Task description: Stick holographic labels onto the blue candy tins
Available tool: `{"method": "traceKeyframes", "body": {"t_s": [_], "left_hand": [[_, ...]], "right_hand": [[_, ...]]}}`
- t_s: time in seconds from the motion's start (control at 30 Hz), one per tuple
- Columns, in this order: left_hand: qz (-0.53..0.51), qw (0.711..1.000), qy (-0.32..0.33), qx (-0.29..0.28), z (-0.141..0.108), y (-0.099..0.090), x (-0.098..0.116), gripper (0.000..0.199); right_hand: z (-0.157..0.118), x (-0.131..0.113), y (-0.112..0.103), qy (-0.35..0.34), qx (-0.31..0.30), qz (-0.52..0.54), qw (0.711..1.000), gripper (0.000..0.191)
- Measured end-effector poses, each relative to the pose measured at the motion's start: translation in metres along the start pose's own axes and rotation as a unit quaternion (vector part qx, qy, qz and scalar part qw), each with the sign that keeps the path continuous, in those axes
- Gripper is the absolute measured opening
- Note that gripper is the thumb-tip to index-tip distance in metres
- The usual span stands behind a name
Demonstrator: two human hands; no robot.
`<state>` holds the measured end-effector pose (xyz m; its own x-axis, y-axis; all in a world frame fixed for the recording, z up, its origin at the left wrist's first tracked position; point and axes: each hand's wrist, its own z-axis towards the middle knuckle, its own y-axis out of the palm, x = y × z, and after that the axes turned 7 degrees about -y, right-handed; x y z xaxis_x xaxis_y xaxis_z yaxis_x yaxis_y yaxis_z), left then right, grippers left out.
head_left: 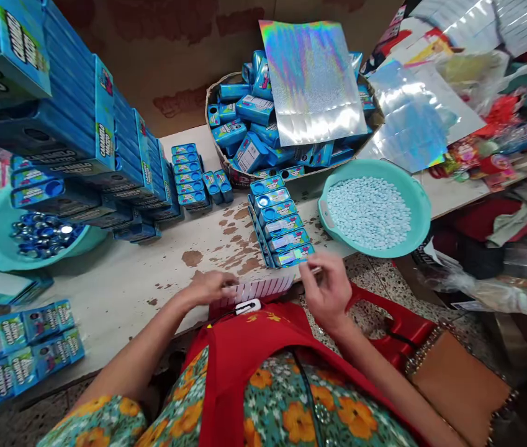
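Observation:
My left hand [211, 288] is closed on the left end of a sheet of pale sticker strips [265, 288], held at the table's front edge against my red apron. Fingers pinched, my right hand [326, 292] is just beside the nearest box of a row of blue candy boxes [282, 220]. A small pale sticker [318, 270] seems to show at its fingertips, partly hidden. The boxes stand upright with their ends facing up. Shiny strips lie across several of the nearer ends, while the farther ones show a round dark-blue hole.
A turquoise bowl of pale blue candies [370, 211] stands right of the row. Behind is a carton [226, 164] of blue boxes, topped by a holographic sheet [314, 81]. Tall box stacks [81, 130] and a bowl of wrapped candies [44, 236] are left. A red chair [393, 323] stands right.

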<state>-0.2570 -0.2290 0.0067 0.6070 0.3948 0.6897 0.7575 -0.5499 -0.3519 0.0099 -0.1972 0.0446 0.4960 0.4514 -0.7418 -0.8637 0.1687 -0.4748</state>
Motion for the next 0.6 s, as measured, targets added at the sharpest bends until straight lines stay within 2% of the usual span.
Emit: {"method": "traceKeyframes", "body": {"t_s": [0.1, 0.17, 0.2, 0.3, 0.4, 0.5, 0.6], "left_hand": [[0.001, 0.999, -0.019, 0.028, -0.009, 0.013, -0.027, 0.027], [-0.022, 0.999, -0.011, 0.028, -0.012, 0.013, -0.036, 0.030], [-0.034, 0.999, -0.005, 0.019, -0.015, 0.010, -0.039, 0.030], [-0.051, 0.999, -0.013, -0.001, -0.024, -0.002, -0.044, 0.030], [-0.060, 0.995, -0.062, 0.046, -0.035, -0.007, -0.050, 0.028], [-0.094, 0.984, -0.118, 0.099, -0.045, 0.002, -0.058, 0.026], [-0.146, 0.967, -0.163, 0.131, -0.057, 0.021, -0.066, 0.026]], "right_hand": [[-0.057, 0.024, 0.006, 0.158, -0.015, -0.012, 0.987, 0.032], [-0.082, 0.042, 0.017, 0.242, -0.097, -0.019, 0.965, 0.044], [-0.090, 0.048, 0.023, 0.262, -0.148, -0.012, 0.953, 0.048], [-0.099, 0.054, 0.041, 0.264, -0.262, 0.045, 0.927, 0.048], [-0.097, 0.045, 0.052, 0.254, -0.302, 0.092, 0.914, 0.043], [-0.096, 0.035, 0.054, 0.236, -0.318, 0.100, 0.913, 0.043], [-0.100, 0.030, 0.048, 0.197, -0.339, 0.095, 0.915, 0.045]]}}
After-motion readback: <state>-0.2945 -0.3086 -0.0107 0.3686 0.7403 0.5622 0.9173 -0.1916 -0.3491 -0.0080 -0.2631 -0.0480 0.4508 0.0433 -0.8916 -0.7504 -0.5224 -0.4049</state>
